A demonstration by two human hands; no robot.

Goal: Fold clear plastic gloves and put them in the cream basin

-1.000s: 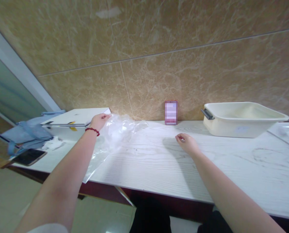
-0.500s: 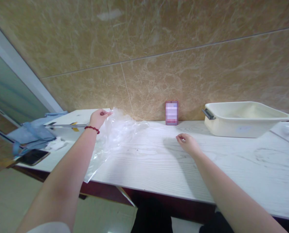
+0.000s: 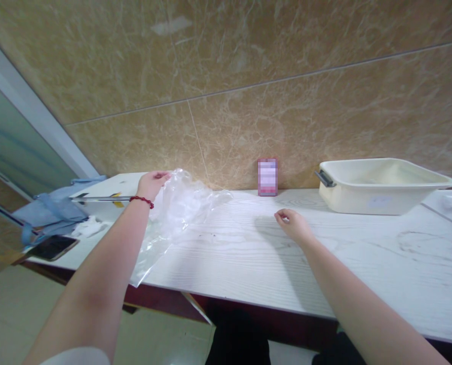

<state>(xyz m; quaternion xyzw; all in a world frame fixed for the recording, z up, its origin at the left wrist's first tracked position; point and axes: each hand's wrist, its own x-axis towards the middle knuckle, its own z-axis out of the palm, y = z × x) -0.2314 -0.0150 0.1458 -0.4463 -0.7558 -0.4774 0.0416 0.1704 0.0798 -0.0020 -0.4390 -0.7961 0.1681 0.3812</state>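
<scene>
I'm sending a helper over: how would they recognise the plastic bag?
On the white wood-grain table, find the white box at the left. Just right of it, at the left hand, is a crumpled plastic bag. Unlike the opaque box, it is see-through and shiny.

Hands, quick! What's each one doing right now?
Left hand: closed, holding the plastic bag.
Right hand: loosely closed, nothing seen in it.

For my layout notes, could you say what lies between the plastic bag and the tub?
The head view shows an upright pixelated object and, nearer, the right hand.
</scene>
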